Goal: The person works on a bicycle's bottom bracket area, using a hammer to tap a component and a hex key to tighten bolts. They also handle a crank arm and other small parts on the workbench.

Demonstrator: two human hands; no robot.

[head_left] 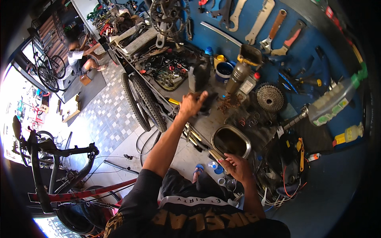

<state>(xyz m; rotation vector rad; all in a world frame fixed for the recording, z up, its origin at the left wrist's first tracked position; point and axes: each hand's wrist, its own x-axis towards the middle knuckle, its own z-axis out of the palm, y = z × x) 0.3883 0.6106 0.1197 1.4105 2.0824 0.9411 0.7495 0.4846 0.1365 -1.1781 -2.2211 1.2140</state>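
Observation:
My left hand is stretched over the workbench, its fingers bent and partly hidden. Against it lies a dark, blurred object whose kind I cannot make out. Just beyond stands a dark grey container-like shape, also blurred. At the bench's near edge my right hand is closed around a pale, flat, stick-like handle. That hand is beside the near rim of a metal basin with dark liquid inside.
On the bench are a bicycle cassette, a murky bottle, a blue tub and a tray of small parts. Tools hang on the blue wall. Left are tyres, a bike frame and a seated person.

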